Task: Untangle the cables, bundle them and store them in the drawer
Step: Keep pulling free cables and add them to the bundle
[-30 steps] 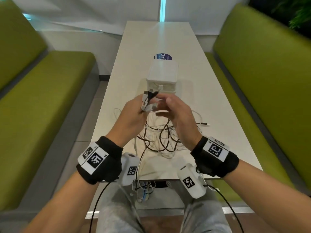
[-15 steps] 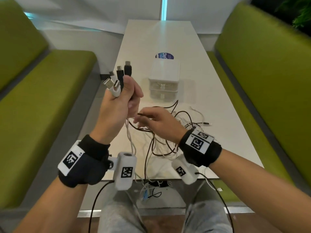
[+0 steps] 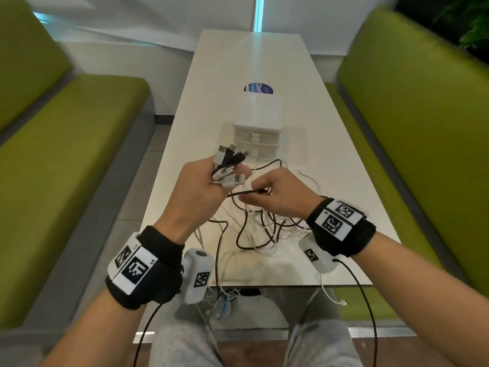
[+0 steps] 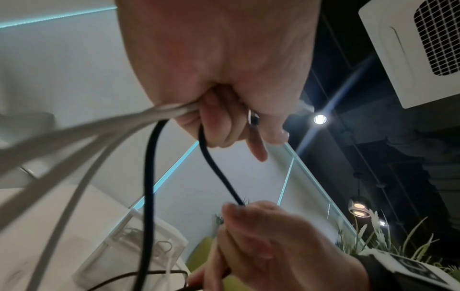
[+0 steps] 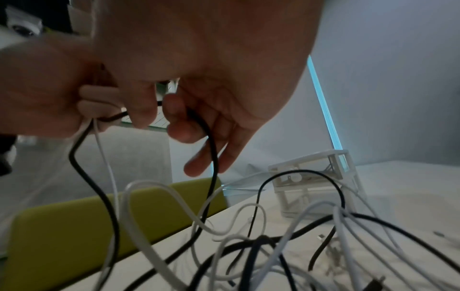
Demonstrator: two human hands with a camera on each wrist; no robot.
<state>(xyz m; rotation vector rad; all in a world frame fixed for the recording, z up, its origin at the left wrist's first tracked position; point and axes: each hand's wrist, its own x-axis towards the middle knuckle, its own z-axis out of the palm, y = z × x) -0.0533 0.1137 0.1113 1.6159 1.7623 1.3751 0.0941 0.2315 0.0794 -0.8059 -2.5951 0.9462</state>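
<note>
My left hand (image 3: 203, 186) grips a bunch of black and white cable ends, and their plugs (image 3: 227, 161) fan out above its fingers. In the left wrist view the cords (image 4: 149, 118) run out of that fist (image 4: 224, 110). My right hand (image 3: 275, 194) pinches one black cable (image 3: 243, 192) just right of the left hand; the right wrist view shows it (image 5: 209, 137) running under the fingers (image 5: 179, 118). A tangle of black and white cables (image 3: 264, 223) lies on the white table (image 3: 330, 160) below both hands. A small white drawer unit (image 3: 258, 123) stands behind, its drawers closed.
Green benches (image 3: 66, 154) flank the table on both sides. A blue round sticker (image 3: 258, 88) lies beyond the drawer unit. One white cable end (image 3: 341, 301) hangs over the near table edge, and more cords hang between my knees (image 3: 222, 300).
My left hand has come down and to the right with the plug bunch, close to the right hand. The right hand has shifted slightly right, now pinching a black cable stretched between both hands.
</note>
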